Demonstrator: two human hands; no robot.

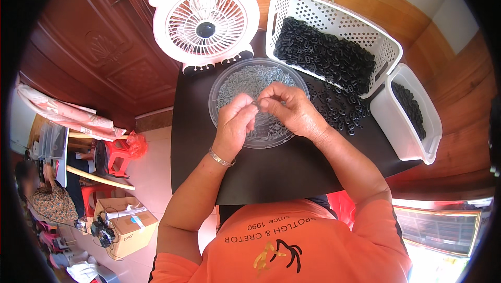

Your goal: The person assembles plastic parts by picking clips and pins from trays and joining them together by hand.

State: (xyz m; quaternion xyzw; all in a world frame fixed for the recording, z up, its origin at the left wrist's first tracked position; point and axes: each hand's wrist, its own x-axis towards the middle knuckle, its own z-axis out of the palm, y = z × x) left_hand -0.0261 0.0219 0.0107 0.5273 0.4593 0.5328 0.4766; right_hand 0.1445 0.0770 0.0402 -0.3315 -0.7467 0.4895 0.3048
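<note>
Over a round clear tub (215,106) of small grey pieces (240,82), my two hands meet fingertip to fingertip. My left hand (236,121), with a silver bracelet at the wrist, has thumb and fingers pinched together. My right hand (292,110) pinches from the other side, thumb against forefinger. Something tiny and dark seems to sit between the fingertips, too small to name. Right of the tub, loose black oval plastic pieces (342,106) are scattered on the dark table (250,178).
A white perforated basket (360,24) full of black pieces stands at the back right. Beside it is a tilted white bin (389,118) with more black pieces. A pink-white fan (206,22) stands at the back left. On the floor lies a cardboard box (133,228); another person sits far left.
</note>
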